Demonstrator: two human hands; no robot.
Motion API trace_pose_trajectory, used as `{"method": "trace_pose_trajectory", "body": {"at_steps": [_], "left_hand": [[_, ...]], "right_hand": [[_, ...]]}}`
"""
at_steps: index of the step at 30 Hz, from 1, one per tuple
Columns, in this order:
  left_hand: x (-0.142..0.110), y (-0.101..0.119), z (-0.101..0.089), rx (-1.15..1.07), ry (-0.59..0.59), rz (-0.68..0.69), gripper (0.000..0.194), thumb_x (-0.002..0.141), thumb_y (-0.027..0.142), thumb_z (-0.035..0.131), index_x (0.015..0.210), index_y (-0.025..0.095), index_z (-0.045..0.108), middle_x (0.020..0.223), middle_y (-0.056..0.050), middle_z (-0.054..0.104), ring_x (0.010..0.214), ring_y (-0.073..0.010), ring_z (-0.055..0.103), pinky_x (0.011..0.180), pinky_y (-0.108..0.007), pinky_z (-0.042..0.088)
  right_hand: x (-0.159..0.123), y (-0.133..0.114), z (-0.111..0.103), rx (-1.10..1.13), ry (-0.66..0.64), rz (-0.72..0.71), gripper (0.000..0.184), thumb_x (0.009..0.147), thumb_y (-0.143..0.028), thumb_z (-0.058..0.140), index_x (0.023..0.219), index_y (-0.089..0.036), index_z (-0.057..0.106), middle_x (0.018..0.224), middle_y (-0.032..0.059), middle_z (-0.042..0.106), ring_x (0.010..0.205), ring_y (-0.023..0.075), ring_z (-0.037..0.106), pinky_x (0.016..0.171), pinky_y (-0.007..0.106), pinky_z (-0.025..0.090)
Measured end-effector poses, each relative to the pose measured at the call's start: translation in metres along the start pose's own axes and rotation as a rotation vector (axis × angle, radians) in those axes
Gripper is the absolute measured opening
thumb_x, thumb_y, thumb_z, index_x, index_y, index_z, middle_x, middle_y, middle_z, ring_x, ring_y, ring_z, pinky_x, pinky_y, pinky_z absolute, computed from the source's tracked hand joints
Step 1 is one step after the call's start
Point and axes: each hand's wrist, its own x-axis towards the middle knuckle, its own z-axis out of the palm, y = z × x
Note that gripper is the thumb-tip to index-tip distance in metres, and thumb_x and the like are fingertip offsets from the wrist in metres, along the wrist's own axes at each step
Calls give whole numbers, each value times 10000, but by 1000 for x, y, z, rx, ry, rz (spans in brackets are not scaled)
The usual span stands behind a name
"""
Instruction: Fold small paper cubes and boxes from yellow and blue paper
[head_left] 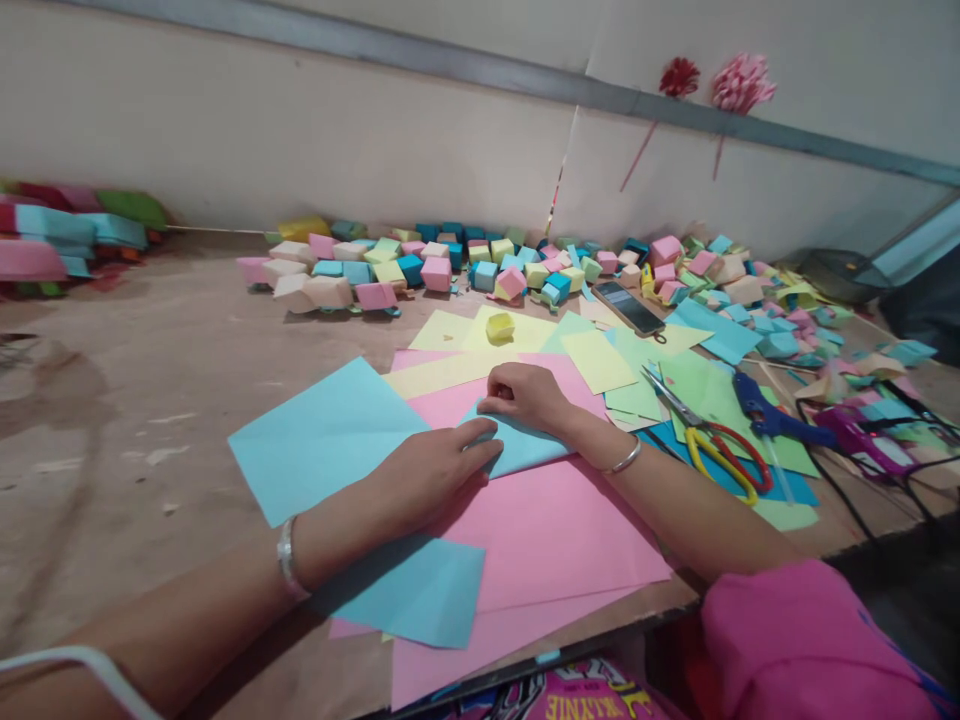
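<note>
A folded sheet of light-blue paper (529,450) lies on pink paper sheets (555,535) in front of me. My left hand (439,465) rests on its left side, fingers stretched out over the paper. At the upper edge of the fold is my right hand (529,395), its fingers curled and pressed together on the blue paper; the fingertips are partly hidden. Another light-blue sheet (322,435) spreads out to the left, partly beneath my left forearm. A smaller blue piece (420,595) sits below that wrist.
Scissors (709,435), a blue glue gun (780,415) and a phone (628,306) lie to the right. Many small coloured paper boxes (435,272) line the wall. A yellow paper piece (500,327) sits on yellow sheets. Black cords (840,500) run near the table's right edge.
</note>
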Motion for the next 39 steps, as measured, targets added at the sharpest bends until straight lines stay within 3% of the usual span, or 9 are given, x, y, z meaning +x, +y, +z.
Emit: {"method": "trace_pose_trajectory", "body": {"at_steps": [3, 6, 9, 12, 15, 18, 22, 31, 39], "left_hand": [[-1, 0, 0, 117, -28, -12, 305, 922, 253, 460, 1201, 214, 578, 1344, -149, 526, 728, -158, 622, 575, -267, 435], [-2, 0, -1, 130, -33, -27, 314, 922, 296, 478, 1212, 241, 585, 1430, -139, 475, 680, -148, 633, 541, -266, 420], [-3, -3, -1, 100, -15, -43, 336, 922, 293, 463, 1233, 257, 586, 1428, -131, 488, 645, -149, 640, 525, -275, 418], [-2, -6, 1, 66, -12, -50, 347, 923, 304, 454, 1243, 275, 588, 1439, -127, 480, 642, -160, 650, 525, -284, 424], [1, -8, 2, 3, 3, -62, 324, 909, 306, 482, 1203, 267, 610, 1426, -128, 488, 667, -172, 659, 539, -290, 440], [3, -6, 0, -34, -9, -73, 291, 912, 305, 476, 1162, 256, 618, 1415, -126, 488, 712, -183, 667, 547, -291, 452], [4, -3, -3, 34, -44, -122, 292, 937, 356, 454, 1186, 295, 593, 1481, -105, 407, 718, -188, 665, 550, -304, 456], [3, 1, -7, -12, -43, -144, 254, 924, 396, 482, 1060, 298, 673, 1491, -107, 389, 640, -149, 637, 554, -304, 452], [1, -6, -5, 18, -61, -124, 277, 915, 338, 481, 1110, 300, 673, 1529, -110, 341, 640, -133, 624, 551, -292, 449]], "right_hand": [[5, -1, -9, -16, 53, 11, 211, 876, -319, 617, 724, -172, 613, 737, -10, 619, 693, 107, 508, 617, 234, 297], [4, -13, -32, -115, 122, 24, 248, 935, -309, 528, 756, -165, 622, 766, 18, 632, 710, 125, 522, 638, 255, 313], [-18, -40, -51, -316, 37, -11, 233, 933, -292, 528, 779, -158, 640, 803, 59, 657, 756, 165, 553, 614, 285, 296], [-58, -68, -48, -488, -147, -161, 204, 938, -236, 511, 815, -158, 654, 781, 86, 659, 727, 192, 555, 592, 317, 276], [-91, -83, -29, -537, -171, -190, 327, 968, -400, 479, 922, -126, 650, 760, 102, 650, 711, 218, 559, 584, 346, 288], [-105, -83, -14, -585, -177, -140, 443, 947, -490, 494, 1103, -89, 600, 790, 96, 656, 705, 232, 574, 591, 356, 300], [-106, -81, -9, -585, -201, -128, 530, 913, -514, 547, 1222, -83, 536, 820, 104, 671, 724, 239, 585, 605, 354, 308], [-116, -90, -4, -566, -221, -63, 651, 914, -569, 496, 1345, -82, 472, 712, 119, 675, 642, 247, 587, 574, 342, 286], [-137, -69, -18, -652, -200, 119, 612, 947, -557, 434, 1386, -136, 495, 661, 115, 681, 615, 229, 618, 578, 333, 281]]}}
